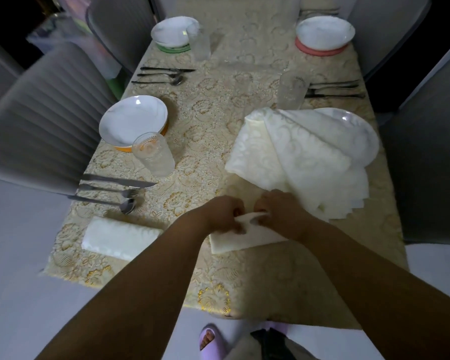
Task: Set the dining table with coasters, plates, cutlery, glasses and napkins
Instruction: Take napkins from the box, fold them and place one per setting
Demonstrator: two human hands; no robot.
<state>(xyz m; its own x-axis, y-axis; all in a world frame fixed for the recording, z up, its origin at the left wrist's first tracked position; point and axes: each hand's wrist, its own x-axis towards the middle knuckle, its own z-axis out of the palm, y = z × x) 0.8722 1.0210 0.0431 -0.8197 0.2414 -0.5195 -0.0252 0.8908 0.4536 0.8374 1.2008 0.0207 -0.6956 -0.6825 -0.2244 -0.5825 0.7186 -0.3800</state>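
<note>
Both forearms reach out over the near end of the surface (244,74), wrists close together. Left hand (222,213) has its fingers curled, pinching the upper edge of a cream napkin (247,237). Right hand (278,209) sits just beside it, fingers also curled onto the same edge; fingertips nearly meet. The rest of the napkin lies flat on the patterned tablecloth (205,141), partly under the right wrist.

Landmark: the held napkin.
- Just beyond it to the right: a stack of unfolded napkins (302,162) draped over a white plate (361,131).
- Beyond that stack: a drinking glass (292,89).
- Well to the left: a rolled napkin (120,239).
- Beyond the rolled napkin: knife, fork and spoon (109,190), a second glass (153,154), and a plate on an orange coaster (133,122).
- Far end: two more plates; one on a green coaster (173,49), one on a pink coaster (320,50).
</note>
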